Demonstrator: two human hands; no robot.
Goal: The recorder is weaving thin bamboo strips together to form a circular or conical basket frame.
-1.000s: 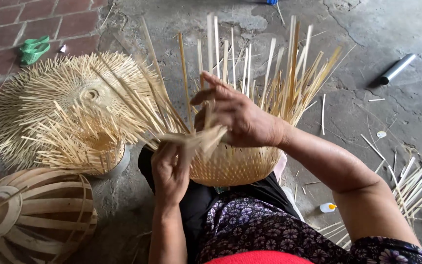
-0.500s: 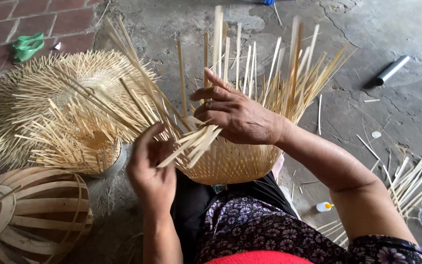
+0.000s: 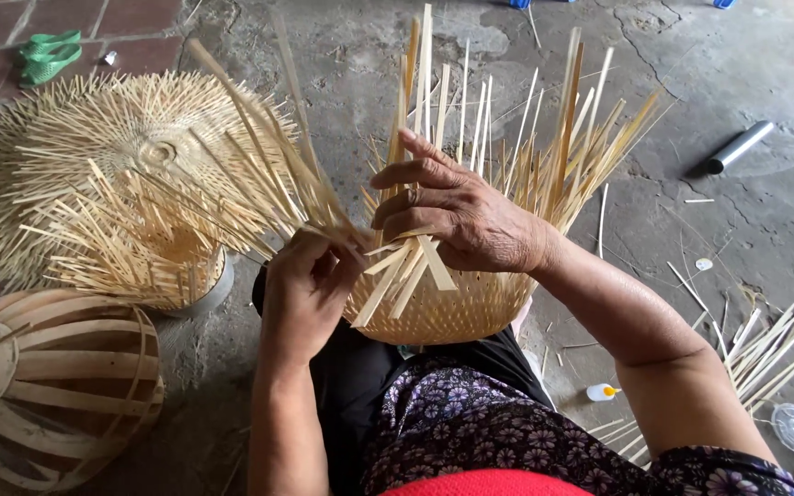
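Observation:
A half-woven bamboo basket rests on my lap, with many loose bamboo strips fanning upward from its rim. My right hand lies over the near rim, fingers pressing down on several bent strips. My left hand grips a bundle of long strips that slant up to the left, pinched at the basket's left edge. Both hands touch at the weave.
Two unfinished woven pieces with splayed strips lie on the floor to the left. A round slatted bamboo frame sits at the lower left. Loose strips, a small glue bottle, a grey tube and green sandals lie around.
My left hand has risen from under the basket rim and taken hold of the long slanting strips. My right hand has stayed on the rim, shifting its fingers slightly.

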